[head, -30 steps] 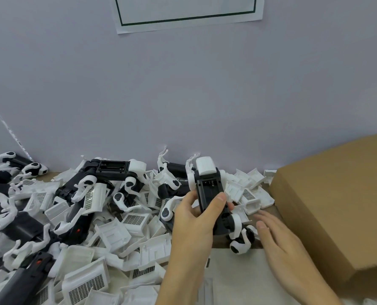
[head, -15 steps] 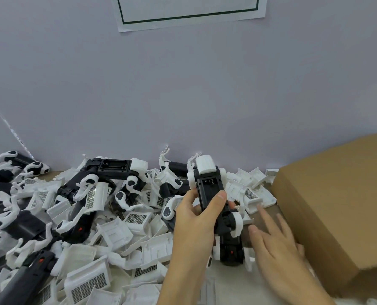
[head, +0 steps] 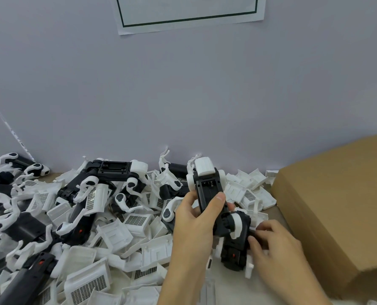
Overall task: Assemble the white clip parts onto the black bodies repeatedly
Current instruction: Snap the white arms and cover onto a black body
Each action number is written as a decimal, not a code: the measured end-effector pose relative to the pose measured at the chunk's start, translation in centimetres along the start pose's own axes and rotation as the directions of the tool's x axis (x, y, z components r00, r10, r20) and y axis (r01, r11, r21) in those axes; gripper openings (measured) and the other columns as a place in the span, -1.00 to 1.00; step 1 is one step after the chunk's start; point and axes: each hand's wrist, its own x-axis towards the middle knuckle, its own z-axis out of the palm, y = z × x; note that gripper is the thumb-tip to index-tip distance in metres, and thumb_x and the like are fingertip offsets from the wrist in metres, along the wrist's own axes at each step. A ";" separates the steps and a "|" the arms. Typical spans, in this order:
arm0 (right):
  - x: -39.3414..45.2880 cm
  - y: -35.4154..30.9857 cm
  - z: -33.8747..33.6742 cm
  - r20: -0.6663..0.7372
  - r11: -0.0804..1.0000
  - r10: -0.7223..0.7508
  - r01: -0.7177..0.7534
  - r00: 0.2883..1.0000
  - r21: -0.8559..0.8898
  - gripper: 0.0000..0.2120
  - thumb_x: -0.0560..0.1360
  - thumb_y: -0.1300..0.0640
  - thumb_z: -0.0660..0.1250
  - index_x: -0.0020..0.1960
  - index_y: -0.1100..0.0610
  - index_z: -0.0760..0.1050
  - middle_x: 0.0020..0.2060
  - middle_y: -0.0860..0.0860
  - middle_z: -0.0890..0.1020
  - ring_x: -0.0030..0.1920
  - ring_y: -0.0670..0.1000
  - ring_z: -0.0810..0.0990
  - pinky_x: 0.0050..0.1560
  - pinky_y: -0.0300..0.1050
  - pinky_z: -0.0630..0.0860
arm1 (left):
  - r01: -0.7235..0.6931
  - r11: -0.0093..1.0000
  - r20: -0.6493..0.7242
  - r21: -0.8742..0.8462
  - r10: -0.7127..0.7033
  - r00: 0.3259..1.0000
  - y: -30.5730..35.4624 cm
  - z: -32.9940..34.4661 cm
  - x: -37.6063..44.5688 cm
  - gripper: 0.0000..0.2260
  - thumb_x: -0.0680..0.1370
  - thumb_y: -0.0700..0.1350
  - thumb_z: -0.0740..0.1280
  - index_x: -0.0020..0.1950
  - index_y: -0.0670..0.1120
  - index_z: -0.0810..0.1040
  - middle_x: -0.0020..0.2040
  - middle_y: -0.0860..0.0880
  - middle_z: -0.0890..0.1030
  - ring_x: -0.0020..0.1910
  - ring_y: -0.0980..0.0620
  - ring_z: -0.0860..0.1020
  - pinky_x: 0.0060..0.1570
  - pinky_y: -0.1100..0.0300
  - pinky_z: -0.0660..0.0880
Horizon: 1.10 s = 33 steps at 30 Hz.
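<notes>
My left hand point(head: 194, 219) grips a long black body point(head: 208, 190) around its middle, thumb on top; a white cap sits on its far end. The body's near section point(head: 236, 249) folds down toward the table, with white parts on its joint. My right hand point(head: 271, 245) has its fingers curled against the right side of that lower section; whether they pinch a white clip there is hidden. Loose white clip parts point(head: 159, 249) lie just left of my left wrist.
A heap of white clips and black bodies point(head: 112, 172) covers the table's left and back. A brown cardboard box point(head: 337, 205) stands at the right, close to my right hand. A wall rises right behind the pile.
The body's lower section swung down toward the table. My right hand moved from flat on the table up to that section, and its fingers curled.
</notes>
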 end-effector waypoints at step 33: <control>-0.2 0.8 -0.3 -0.264 0.994 0.077 -0.052 0.961 0.099 -0.81 0.52 0.24 0.40 -0.04 -0.04 0.68 -0.11 -0.05 0.46 -0.03 0.03 0.30 -0.03 -0.15 0.20 | 0.012 0.998 -0.013 0.066 -0.012 1.000 0.1 0.2 -0.1 -0.84 0.56 -0.04 0.39 0.11 -0.05 0.60 -0.16 -0.08 0.74 -0.30 0.07 0.64 -0.25 0.08 0.53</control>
